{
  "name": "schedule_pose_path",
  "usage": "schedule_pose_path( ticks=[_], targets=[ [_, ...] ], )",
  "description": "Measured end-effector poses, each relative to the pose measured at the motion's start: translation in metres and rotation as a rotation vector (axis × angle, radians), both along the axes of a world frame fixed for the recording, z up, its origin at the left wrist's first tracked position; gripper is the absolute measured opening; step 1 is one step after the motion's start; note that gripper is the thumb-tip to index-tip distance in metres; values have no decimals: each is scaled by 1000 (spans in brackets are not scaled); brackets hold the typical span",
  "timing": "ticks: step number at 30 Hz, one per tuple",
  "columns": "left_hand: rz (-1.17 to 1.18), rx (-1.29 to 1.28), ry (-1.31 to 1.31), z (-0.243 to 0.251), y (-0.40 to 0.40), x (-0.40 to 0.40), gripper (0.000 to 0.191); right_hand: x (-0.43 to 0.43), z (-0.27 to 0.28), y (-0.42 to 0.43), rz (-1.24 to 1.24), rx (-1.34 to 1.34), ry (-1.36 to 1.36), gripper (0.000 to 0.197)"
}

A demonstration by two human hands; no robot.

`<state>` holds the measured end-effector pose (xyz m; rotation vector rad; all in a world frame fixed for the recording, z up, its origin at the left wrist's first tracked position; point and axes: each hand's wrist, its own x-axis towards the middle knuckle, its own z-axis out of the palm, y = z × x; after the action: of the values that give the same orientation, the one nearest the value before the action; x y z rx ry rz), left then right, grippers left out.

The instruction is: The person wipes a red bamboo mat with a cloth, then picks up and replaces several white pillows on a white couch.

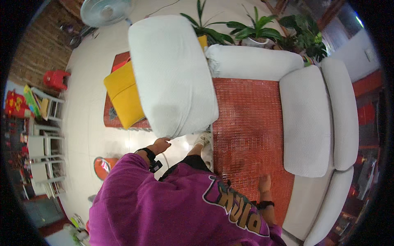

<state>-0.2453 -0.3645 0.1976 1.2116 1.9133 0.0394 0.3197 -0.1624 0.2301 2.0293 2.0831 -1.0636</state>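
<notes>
My left hand (161, 145) grips the near edge of a large sofa cushion (175, 77) in a white textured cover. This cushion is beside the sofa, overlapping a yellow cushion (124, 92) on a low red-brown table (111, 117). Its cover is creased near my fingers. My right hand (264, 183) is over the red-brown woven mat (246, 113) on the sofa seat; it is blurred, and its fingers cannot be made out. Another white-covered cushion (304, 123) lies along the mat's right side.
The white sofa armrest (255, 63) and potted plants (257, 29) stand at the far side. A fan (106, 12) is at top left. A red stool (57, 79), white chairs (46, 147) and an orange-red bin (103, 167) stand on the pale floor to the left.
</notes>
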Motion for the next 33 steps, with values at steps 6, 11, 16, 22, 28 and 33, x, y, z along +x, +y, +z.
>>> schedule_pose_path(
  ticks=[6,11,16,22,28,33],
  targets=[
    [687,279,-97,21,-21,-64,34,-118,85,37,281,-83,-81,33],
    [989,503,-43,84,55,-135,41,-210,103,52,193,-139,106,32],
    [1097,554,15,69,102,-224,50,-299,97,82,310,-262,115,36],
    [1202,413,-315,85,147,-258,65,-404,68,112,135,-318,328,49],
    [1151,497,-568,81,159,-248,54,-476,-5,168,71,-131,410,55],
    [1114,550,-811,103,180,-215,48,-521,4,153,-56,-122,427,64]
  ],
)
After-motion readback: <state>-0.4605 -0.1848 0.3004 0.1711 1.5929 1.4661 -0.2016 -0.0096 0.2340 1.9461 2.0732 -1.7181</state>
